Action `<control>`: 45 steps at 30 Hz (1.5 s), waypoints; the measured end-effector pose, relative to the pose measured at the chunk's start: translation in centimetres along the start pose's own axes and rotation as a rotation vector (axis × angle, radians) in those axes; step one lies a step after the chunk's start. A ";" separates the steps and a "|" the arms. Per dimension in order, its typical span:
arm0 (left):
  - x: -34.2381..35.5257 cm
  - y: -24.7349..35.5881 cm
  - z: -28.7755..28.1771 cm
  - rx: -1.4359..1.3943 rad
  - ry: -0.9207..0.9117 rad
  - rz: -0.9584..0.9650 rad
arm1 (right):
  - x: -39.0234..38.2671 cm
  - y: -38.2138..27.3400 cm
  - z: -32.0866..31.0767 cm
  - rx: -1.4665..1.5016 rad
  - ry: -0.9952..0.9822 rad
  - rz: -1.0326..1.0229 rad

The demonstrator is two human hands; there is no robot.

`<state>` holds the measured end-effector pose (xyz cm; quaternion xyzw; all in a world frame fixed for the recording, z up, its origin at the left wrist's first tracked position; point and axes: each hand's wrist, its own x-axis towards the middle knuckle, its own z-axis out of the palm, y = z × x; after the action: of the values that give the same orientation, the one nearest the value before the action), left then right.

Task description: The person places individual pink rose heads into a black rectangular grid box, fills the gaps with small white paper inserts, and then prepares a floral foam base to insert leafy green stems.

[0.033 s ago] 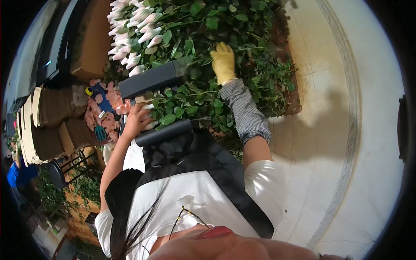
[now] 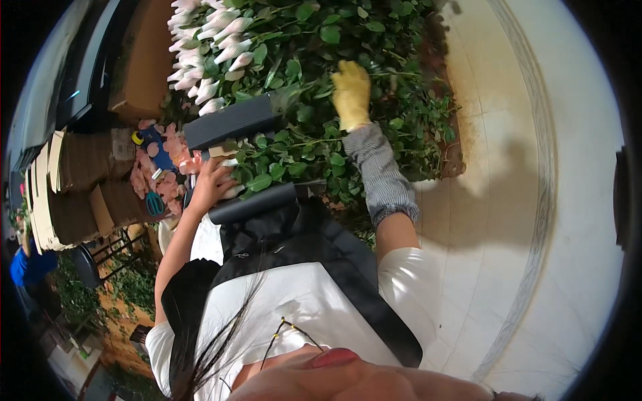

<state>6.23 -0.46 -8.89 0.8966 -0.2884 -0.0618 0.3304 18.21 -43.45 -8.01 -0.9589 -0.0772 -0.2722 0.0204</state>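
My bare left hand (image 2: 212,182) is curled over white-netted rose heads (image 2: 231,192) at the left end of a bunch, its fingertips partly hidden among them. Leafy green rose stems (image 2: 281,160) run rightward from there, between a dark ridged block (image 2: 231,122) and a dark padded roll (image 2: 253,204). Over the stems farther right, my right hand (image 2: 352,95) wears a yellow glove. Its fingers are drawn together and slightly blurred; whatever lies in them is hidden.
More roses in white netting (image 2: 217,40) lie at the far side. To the left are peach petals (image 2: 175,150), teal scissors (image 2: 154,203) and stacked cardboard (image 2: 87,164). A person's blue sleeve (image 2: 32,267) shows at far left. Pale floor (image 2: 488,200) extends on the right.
My gloved right hand has shifted slightly to the right, and its fingers look more drawn together. My left hand stays on the rose heads.
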 end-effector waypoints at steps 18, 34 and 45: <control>-0.9 0.6 -0.6 0.005 0.041 -0.107 | -7.9 -11.1 -3.3 0.238 -0.613 -0.197; 0.3 0.7 -0.1 0.357 0.064 -0.112 | -4.4 -8.3 -4.2 0.904 -0.980 -0.034; 0.6 0.2 -0.3 0.217 0.021 -0.085 | 18.8 2.1 -1.9 0.037 0.130 -0.029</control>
<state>6.73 -0.72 -8.53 0.9390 -0.2518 -0.0349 0.2315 33.35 -43.10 3.49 -0.9375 -0.0948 -0.3326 0.0391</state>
